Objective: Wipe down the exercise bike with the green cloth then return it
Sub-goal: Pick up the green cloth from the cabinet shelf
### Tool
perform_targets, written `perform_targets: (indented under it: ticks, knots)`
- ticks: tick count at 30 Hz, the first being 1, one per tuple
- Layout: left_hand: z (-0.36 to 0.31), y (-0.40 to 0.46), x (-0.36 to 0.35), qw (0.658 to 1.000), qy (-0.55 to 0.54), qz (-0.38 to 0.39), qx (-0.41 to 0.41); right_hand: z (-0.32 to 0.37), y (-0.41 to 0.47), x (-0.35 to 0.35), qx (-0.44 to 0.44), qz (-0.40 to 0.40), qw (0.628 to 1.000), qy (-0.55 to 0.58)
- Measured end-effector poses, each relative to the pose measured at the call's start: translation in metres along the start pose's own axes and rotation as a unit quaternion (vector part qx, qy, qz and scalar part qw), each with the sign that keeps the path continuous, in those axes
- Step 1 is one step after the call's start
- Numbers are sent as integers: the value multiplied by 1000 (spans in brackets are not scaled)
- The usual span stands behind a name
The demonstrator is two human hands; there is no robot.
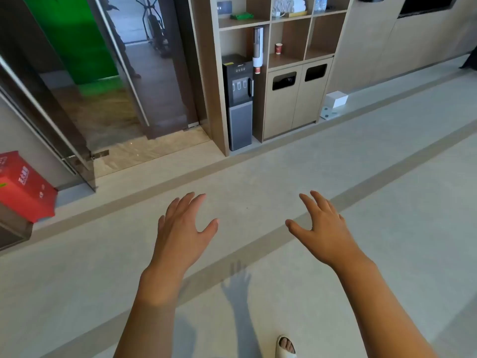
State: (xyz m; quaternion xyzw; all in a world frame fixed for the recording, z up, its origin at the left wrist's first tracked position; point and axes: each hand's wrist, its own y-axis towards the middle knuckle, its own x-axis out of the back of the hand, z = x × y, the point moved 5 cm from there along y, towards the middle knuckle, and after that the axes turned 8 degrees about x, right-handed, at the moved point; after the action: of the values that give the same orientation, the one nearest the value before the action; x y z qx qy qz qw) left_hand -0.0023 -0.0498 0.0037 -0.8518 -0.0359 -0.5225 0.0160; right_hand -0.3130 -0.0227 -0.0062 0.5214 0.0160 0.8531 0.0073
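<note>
The green cloth (pixel 241 16) lies folded on an upper shelf of the wooden shelf unit (pixel 268 21) at the far wall. My left hand (pixel 182 228) and my right hand (pixel 324 227) are both stretched out in front of me over the floor, fingers straight and spread, holding nothing. Exercise equipment (pixel 154 24) shows dimly in the glass door at the top left; I cannot tell whether it is the bike.
A black water dispenser (pixel 238 102) stands left of a cabinet with two bin openings (pixel 296 99). A glass door (pixel 85 81) is at the left and a red box (pixel 23 184) at the left edge. A white box (pixel 335 99) sits on the floor.
</note>
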Motion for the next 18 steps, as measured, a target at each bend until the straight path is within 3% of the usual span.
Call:
perform_targets:
  ticks: [9, 18]
  knots:
    - [-78, 74, -17, 1000, -14, -26, -11, -55, 100, 36, 31, 13, 999, 25]
    - [-102, 143, -27, 999, -15, -29, 4, -82, 179, 32, 50, 24, 997, 46]
